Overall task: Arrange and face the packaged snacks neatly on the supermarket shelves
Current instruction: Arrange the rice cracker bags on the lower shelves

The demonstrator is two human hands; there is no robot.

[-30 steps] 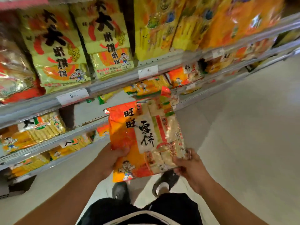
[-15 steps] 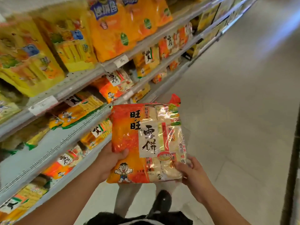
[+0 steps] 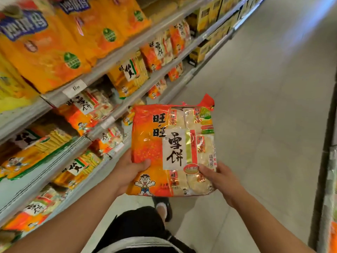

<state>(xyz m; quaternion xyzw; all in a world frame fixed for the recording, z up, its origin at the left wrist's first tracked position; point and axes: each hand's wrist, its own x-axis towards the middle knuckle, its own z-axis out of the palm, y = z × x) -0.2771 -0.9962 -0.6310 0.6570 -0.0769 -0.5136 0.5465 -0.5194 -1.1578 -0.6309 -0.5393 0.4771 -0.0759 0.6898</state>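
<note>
- An orange and clear snack bag (image 3: 173, 148) is held upright in the aisle, front face toward the camera, out in front of the shelves (image 3: 109, 117) and touching none of them.
- The left hand (image 3: 130, 170) takes the bag's lower left edge, thumb curled over the front and the fingers hidden behind.
- The right hand (image 3: 221, 179) pinches the lower right corner, thumb on the front beside the round red label; its other fingers are behind the bag.
- The shelves run along the left, tier over tier, into the distance.
- On the top tier big orange bags (image 3: 60, 52) lean outward over the shelf lip, with a white price tag (image 3: 74, 88) on the rail below them.
- On the middle tiers stand yellow bags (image 3: 130, 73) and orange bags of the same kind as the held one (image 3: 158, 55), some tilted and not square to the edge.
- Further down the row there are yellow boxes (image 3: 204, 19).
- The lowest tiers hold more yellow and orange packs (image 3: 76, 168); their print is blurred.
- The pale tiled floor (image 3: 264, 106) lies to the right, with a dark post (image 3: 326, 143) at the right edge.
- Below the bag are dark shorts (image 3: 138, 227) and one shoe (image 3: 164, 207).
</note>
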